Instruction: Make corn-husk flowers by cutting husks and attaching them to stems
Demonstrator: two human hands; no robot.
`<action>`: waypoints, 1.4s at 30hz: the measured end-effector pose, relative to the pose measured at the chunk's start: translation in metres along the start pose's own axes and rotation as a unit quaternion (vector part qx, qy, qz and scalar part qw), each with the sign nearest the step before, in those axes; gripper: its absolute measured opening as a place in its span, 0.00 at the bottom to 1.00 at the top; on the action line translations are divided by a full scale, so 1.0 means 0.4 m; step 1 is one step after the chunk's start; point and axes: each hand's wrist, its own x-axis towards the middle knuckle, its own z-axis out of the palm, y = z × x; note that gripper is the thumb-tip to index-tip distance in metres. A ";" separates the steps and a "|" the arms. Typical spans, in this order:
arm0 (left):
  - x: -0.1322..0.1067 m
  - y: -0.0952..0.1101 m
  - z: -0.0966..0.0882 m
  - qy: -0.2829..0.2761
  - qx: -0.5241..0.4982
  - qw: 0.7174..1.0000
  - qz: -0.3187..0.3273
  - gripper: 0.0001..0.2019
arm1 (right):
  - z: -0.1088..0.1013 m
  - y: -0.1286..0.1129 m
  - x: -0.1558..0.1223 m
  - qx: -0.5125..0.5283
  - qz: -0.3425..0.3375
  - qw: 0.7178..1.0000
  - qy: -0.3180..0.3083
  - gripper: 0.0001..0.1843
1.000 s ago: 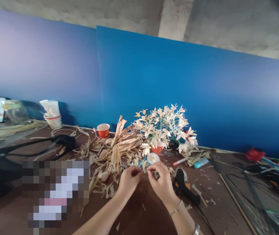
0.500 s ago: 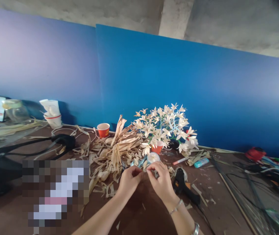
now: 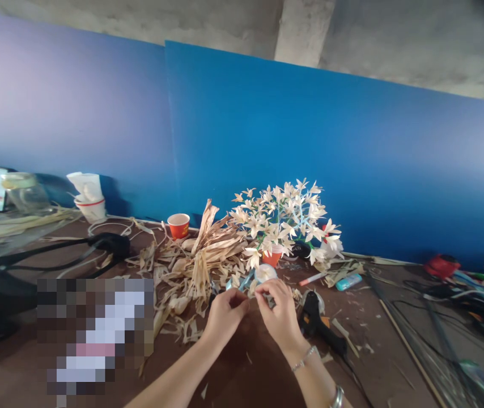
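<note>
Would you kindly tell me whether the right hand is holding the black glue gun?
No, the black glue gun lies on the table beside the right hand, not in its grasp.

Change since one second ago is slight. The thumb (image 3: 243, 307) of the left hand (image 3: 224, 313) has advanced a little, roughly parallel to the back edge of the table (image 3: 246, 368), narrowing the gap to the right hand (image 3: 281, 315). The head view has shifted: that edge and the blue wall (image 3: 267, 124) appear marginally higher.
</note>
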 end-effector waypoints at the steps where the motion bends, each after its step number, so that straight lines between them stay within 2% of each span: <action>1: -0.001 0.001 0.000 -0.001 -0.001 1.000 -0.004 0.06 | 0.000 0.000 0.000 -0.006 -0.003 1.000 0.003 0.07; 24: -0.003 0.007 0.003 -0.010 -0.020 1.000 -0.001 0.05 | -0.004 -0.016 -0.001 -0.074 -0.034 0.997 0.010 0.06; 32: 0.000 -0.001 0.005 -0.007 -0.030 1.000 0.001 0.06 | -0.006 -0.014 -0.003 -0.065 -0.034 0.997 -0.001 0.06; 36: -0.003 0.006 0.001 -0.001 -0.028 1.000 0.005 0.06 | -0.012 -0.019 -0.006 -0.027 -0.032 0.999 0.008 0.05; 39: -0.003 0.012 -0.001 0.007 -0.031 0.999 0.005 0.07 | -0.013 -0.018 -0.008 0.023 -0.002 0.998 0.058 0.06; 42: -0.002 0.014 -0.003 0.018 -0.025 0.999 0.016 0.07 | -0.007 -0.009 -0.005 0.088 0.082 0.989 0.080 0.05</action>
